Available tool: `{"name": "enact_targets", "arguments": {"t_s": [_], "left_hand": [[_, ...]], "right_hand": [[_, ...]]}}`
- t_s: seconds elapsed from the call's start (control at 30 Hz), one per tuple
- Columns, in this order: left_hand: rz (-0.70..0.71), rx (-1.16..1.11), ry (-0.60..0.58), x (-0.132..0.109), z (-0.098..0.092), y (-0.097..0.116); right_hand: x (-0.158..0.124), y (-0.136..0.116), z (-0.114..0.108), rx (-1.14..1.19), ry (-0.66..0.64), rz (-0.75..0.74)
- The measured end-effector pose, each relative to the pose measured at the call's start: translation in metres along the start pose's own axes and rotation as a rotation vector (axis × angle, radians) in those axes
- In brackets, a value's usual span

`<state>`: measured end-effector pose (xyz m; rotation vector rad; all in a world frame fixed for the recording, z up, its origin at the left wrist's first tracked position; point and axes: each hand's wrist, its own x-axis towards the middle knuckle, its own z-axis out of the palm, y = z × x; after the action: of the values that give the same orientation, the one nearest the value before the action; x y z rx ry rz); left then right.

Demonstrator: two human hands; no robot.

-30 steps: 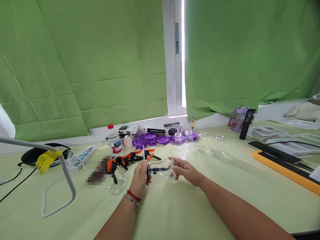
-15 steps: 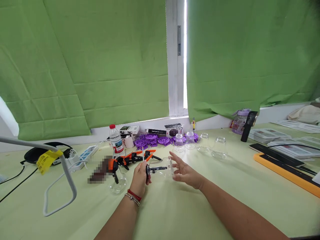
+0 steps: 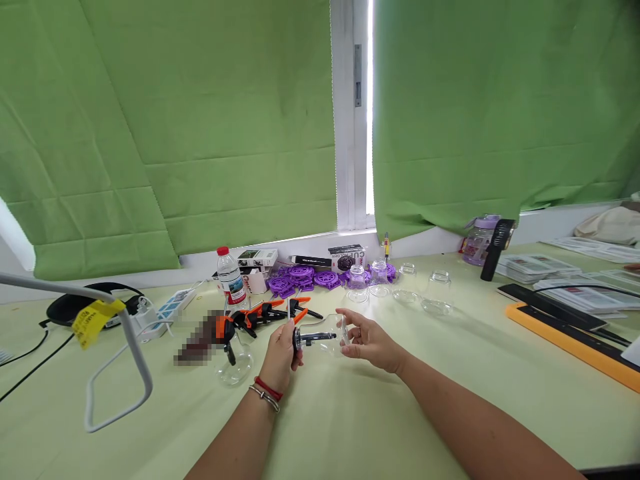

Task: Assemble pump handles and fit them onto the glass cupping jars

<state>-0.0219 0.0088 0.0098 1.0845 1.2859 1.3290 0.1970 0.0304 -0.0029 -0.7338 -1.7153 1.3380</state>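
Note:
A clear bottle (image 3: 325, 327) lies sideways between my hands, with a dark rod-like part inside it. My left hand (image 3: 280, 352) is closed round its black neck end. A thin pale stick (image 3: 289, 309) rises beside those fingers; its lower end is hidden. At the other end, the fingers and thumb of my right hand (image 3: 367, 339) grip the bottle's wide base. Left of my left hand, a clear bottle with an orange and black top (image 3: 240, 367) stands on the table. Several orange and black trigger tops (image 3: 260, 315) lie behind my left hand.
Four-sided clutter lines the back: a red-capped water bottle (image 3: 231, 277), purple plastic discs (image 3: 300, 275), small boxes (image 3: 347, 257) and upturned clear bottles (image 3: 438, 292). A grey metal frame (image 3: 143, 363) stands at left. An orange bar (image 3: 570, 343) and paper stacks (image 3: 540, 267) lie right.
My right hand has moved slightly left and its fingers have closed on the bottle's base. My left hand keeps its hold on the neck end.

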Motion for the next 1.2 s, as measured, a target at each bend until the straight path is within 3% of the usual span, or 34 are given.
{"name": "enact_targets", "arguments": {"t_s": [0.63, 0.8, 1.03, 1.2], "left_hand": [[0.061, 0.089, 0.052, -0.001, -0.005, 0.006], [0.308, 0.067, 0.058, -0.005, -0.009, 0.009], [0.660, 0.543, 0.316, -0.006, -0.011, 0.011], [0.688, 0.581, 0.413, 0.003, -0.019, 0.007]], "right_hand": [[0.001, 0.008, 0.004, 0.082, -0.038, 0.104], [0.001, 0.015, 0.017, 0.160, -0.073, 0.092], [0.011, 0.028, 0.033, -0.299, -0.064, 0.021], [0.027, 0.029, 0.044, -0.606, -0.085, -0.110]]}}
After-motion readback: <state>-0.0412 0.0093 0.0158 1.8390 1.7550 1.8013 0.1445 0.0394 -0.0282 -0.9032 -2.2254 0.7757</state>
